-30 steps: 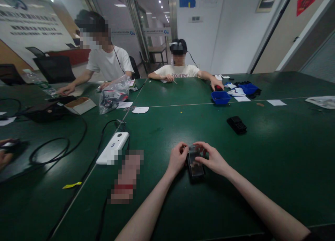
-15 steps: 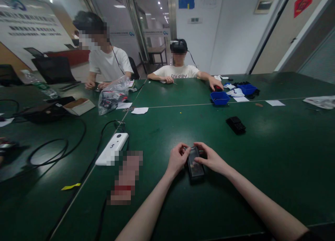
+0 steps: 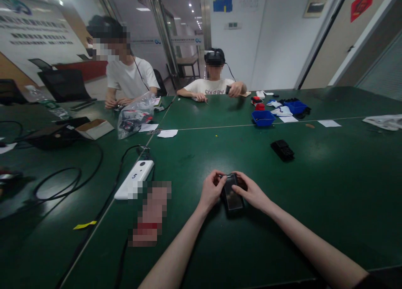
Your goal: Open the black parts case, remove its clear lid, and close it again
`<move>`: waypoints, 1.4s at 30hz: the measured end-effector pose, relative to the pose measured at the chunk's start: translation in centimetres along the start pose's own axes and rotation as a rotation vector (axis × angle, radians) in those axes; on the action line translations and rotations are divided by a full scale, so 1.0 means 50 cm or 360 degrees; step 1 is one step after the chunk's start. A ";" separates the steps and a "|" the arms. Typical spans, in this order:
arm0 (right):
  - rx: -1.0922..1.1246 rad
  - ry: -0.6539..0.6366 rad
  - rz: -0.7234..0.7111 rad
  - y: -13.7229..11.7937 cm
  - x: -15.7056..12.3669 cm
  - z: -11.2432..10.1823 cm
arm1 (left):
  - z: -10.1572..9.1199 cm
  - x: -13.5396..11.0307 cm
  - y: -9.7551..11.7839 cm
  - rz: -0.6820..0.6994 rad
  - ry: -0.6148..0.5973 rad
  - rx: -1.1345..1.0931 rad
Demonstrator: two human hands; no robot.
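Observation:
A small black rectangular case (image 3: 234, 199) with a dark glossy top lies on the green table in front of me. My left hand (image 3: 213, 189) grips its far left corner, thumb on the edge and fingers curled behind. From the other side my right hand (image 3: 251, 191) holds the far right part, its thumb pressing on the top face. The fingers behind the case are partly hidden. Beyond my right hand sits a black ridged object (image 3: 282, 149), apart from both hands.
A white power strip (image 3: 134, 180) and its cables lie to my left, near a blurred-out flat item (image 3: 152, 211). Farther off are a plastic bag (image 3: 135, 115), an open carton (image 3: 96, 129), a blue tray (image 3: 263, 118) and red items (image 3: 258, 103). Two people sit across the table (image 3: 188, 163).
My hands stay on the case, which has shifted very slightly. The person opposite has moved a hand from beside the blue tray toward their chest, now holding a dark object; red items are uncovered.

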State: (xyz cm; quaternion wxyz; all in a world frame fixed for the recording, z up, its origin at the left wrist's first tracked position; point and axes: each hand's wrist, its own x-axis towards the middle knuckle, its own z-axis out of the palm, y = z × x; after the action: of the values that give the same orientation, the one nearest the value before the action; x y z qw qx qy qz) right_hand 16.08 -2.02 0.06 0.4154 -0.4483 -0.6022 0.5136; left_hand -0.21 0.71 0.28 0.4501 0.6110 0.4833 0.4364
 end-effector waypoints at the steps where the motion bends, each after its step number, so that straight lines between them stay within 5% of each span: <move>1: 0.0001 0.0021 0.0006 -0.001 -0.002 0.003 | -0.001 0.000 0.000 0.0011 -0.0001 -0.0013; 8: -0.0141 0.0122 0.0037 -0.020 -0.005 0.002 | 0.005 -0.005 0.011 -0.0087 -0.0135 -0.0243; 13: -0.0477 0.0274 -0.0141 -0.041 -0.006 -0.031 | 0.006 -0.007 0.014 -0.0200 -0.0161 -0.0418; 19: -0.1411 0.0526 -0.0258 -0.063 -0.038 -0.110 | 0.003 -0.005 0.009 -0.0256 -0.0135 -0.0480; 28: -0.2622 0.0699 0.0188 0.002 -0.121 -0.268 | 0.006 -0.007 0.013 -0.0251 -0.0219 -0.0434; 33: -0.2819 0.0745 0.0284 0.013 -0.133 -0.301 | 0.005 -0.005 0.006 -0.0258 -0.0235 -0.0464; 42: -0.2815 0.0799 0.0260 0.004 -0.085 -0.281 | 0.006 -0.003 0.002 -0.0246 -0.0252 -0.0430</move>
State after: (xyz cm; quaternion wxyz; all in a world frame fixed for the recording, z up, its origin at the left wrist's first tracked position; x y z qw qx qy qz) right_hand 30.68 -2.63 1.49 0.0025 -0.7418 -0.6342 -0.2180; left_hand 0.07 0.49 0.28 0.5970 0.5385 0.4288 0.4120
